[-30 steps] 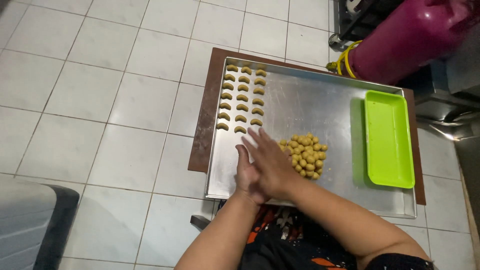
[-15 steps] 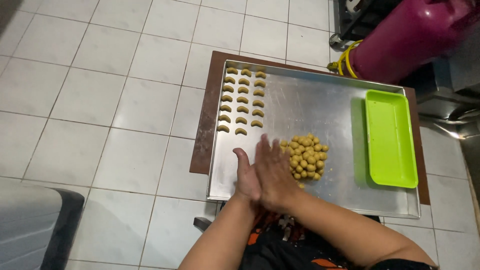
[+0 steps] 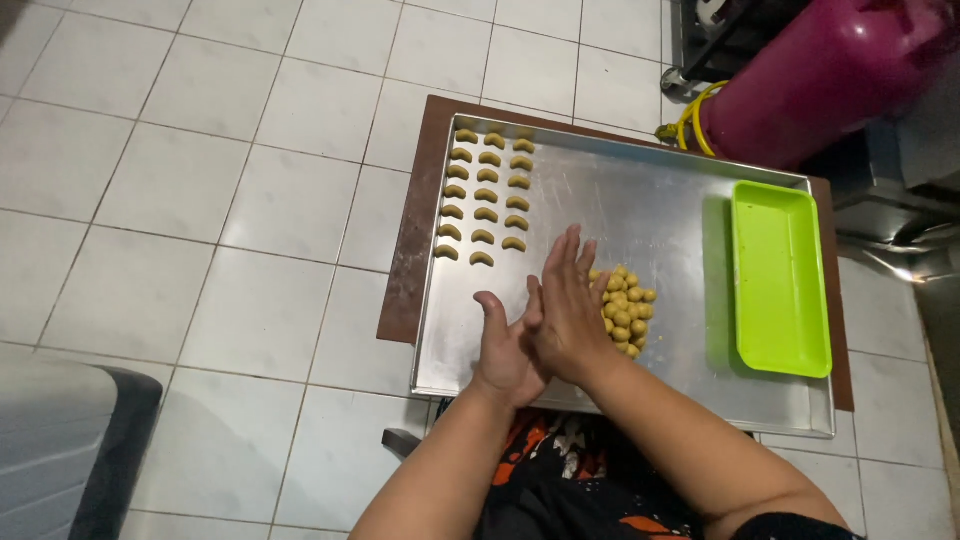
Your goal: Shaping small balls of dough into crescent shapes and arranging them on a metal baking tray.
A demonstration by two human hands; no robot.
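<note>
White tiled floor (image 3: 200, 200) carries a brown board (image 3: 410, 240) bearing a metal tray (image 3: 640, 200).

Crescent cookies (image 3: 487, 194): twenty. Green tray (image 3: 778, 277): one.

Green tray (image 3: 780, 275), magenta gas cylinder (image 3: 830, 70).

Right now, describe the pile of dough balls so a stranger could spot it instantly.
Find the big metal baking tray on the tiled floor. The pile of dough balls lies loose just beside the right hand, round and heaped, unlike the curved pieces set in rows at the tray's far left corner.
</note>
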